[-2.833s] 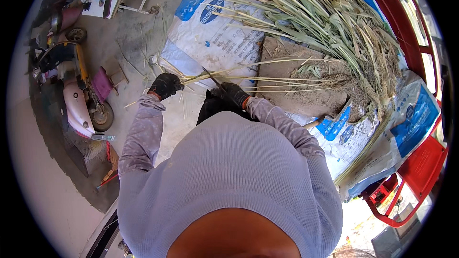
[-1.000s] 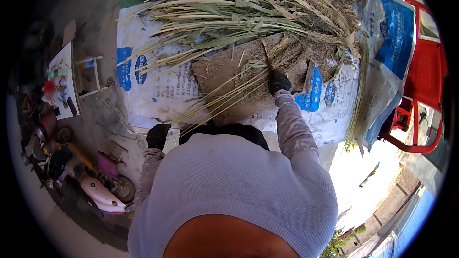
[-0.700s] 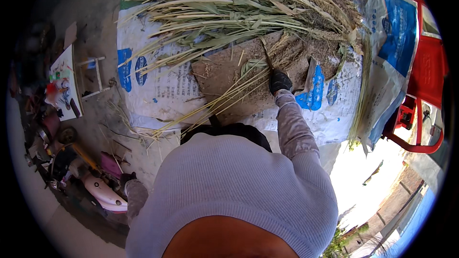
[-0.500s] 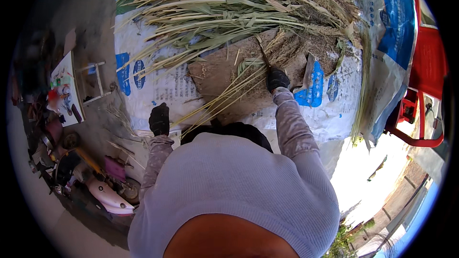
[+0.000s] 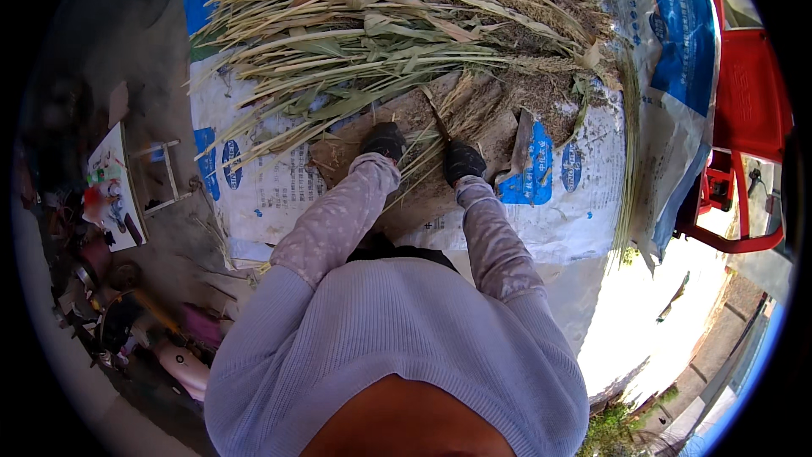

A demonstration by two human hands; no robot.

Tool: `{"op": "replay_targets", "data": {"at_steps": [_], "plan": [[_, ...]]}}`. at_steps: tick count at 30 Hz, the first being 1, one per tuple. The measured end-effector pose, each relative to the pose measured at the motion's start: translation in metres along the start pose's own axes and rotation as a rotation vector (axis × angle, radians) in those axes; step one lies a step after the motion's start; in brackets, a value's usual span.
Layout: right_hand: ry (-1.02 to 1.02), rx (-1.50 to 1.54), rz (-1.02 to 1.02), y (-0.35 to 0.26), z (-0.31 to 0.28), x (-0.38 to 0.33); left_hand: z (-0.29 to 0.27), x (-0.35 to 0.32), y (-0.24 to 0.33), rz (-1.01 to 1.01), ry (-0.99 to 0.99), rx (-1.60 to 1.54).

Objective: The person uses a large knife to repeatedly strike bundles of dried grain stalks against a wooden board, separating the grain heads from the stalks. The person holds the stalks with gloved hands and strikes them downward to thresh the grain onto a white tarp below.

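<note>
Head view: the gloved right hand (image 5: 464,161) is closed around a knife (image 5: 437,118), blade pointing away. The gloved left hand (image 5: 384,142), apart from it, is at thin stalks (image 5: 416,169) between the hands; its grip cannot be determined. Beyond both lies a stalk heap (image 5: 338,46).

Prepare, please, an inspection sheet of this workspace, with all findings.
Surface: white-and-blue printed sheeting; flat brown board on it.
Work things: long dry greenish stalks, heaped beyond the board; thin dark blade.
Clutter: loose brown plant debris.
Hands: black-gloved left hand at thin pale stalks; black-gloved right hand holds the blade.
Cables: nothing seen.
Surroundings: at right, broad red panel; at left, white rectangular tabletop, rounded pink panel.
</note>
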State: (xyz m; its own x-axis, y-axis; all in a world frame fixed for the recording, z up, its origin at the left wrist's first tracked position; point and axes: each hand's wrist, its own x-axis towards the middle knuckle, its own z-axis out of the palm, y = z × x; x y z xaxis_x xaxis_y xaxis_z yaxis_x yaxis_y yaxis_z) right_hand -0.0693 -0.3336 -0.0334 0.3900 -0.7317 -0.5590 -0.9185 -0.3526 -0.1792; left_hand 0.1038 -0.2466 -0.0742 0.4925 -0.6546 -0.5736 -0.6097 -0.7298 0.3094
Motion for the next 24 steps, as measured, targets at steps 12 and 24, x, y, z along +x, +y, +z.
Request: {"op": "replay_targets", "data": {"at_steps": [12,24], "plan": [[-0.016,0.008,-0.023,-0.008,-0.009,-0.003,-0.025,-0.031,0.023,0.172,0.044,0.117],[0.045,-0.062,-0.031,-0.011,0.002,0.0,-0.042,-0.171,-0.209,-0.152,0.454,-0.137]]}}
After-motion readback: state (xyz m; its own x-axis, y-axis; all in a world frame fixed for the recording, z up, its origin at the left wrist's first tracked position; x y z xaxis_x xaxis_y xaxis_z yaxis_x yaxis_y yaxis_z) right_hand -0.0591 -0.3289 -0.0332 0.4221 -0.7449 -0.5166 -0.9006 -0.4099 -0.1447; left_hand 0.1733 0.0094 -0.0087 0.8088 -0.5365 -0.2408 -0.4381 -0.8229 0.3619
